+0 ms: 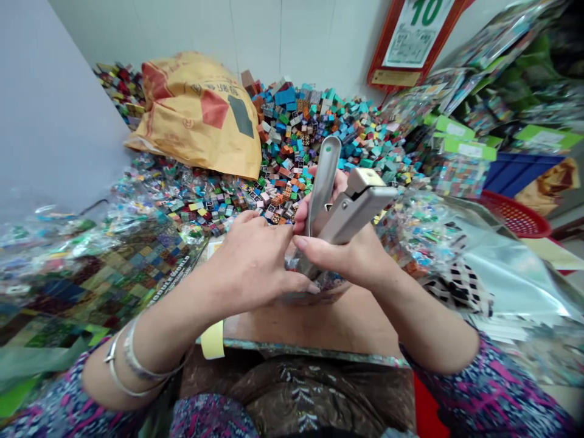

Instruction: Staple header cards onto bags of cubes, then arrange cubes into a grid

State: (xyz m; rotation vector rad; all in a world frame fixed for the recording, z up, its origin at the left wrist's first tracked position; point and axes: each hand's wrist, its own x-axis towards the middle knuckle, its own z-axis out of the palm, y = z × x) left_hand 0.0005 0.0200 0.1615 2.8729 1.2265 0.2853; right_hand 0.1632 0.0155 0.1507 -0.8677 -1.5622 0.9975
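Observation:
A metal plier stapler (351,216) is gripped in my right hand (349,252), its two handles pointing up and apart. My right thumb lies across the tool, with fingers behind it. Close on its left is my left hand (255,258), thumb and fingers curled round the top of a clear plastic bag (326,281) that has small coloured pieces in it. The stapler's lower end meets the bag between both hands; its jaws are mostly hidden. Under them is a brown work surface (351,322).
Behind lies a heap of small coloured blocks (314,121) with a yellow sack (201,115) on it. Filled clear bags (91,267) cover the left. At right are a red basket (517,213), a blue bin (515,176) and clear plastic sheets (511,267). A calendar (413,39) hangs behind.

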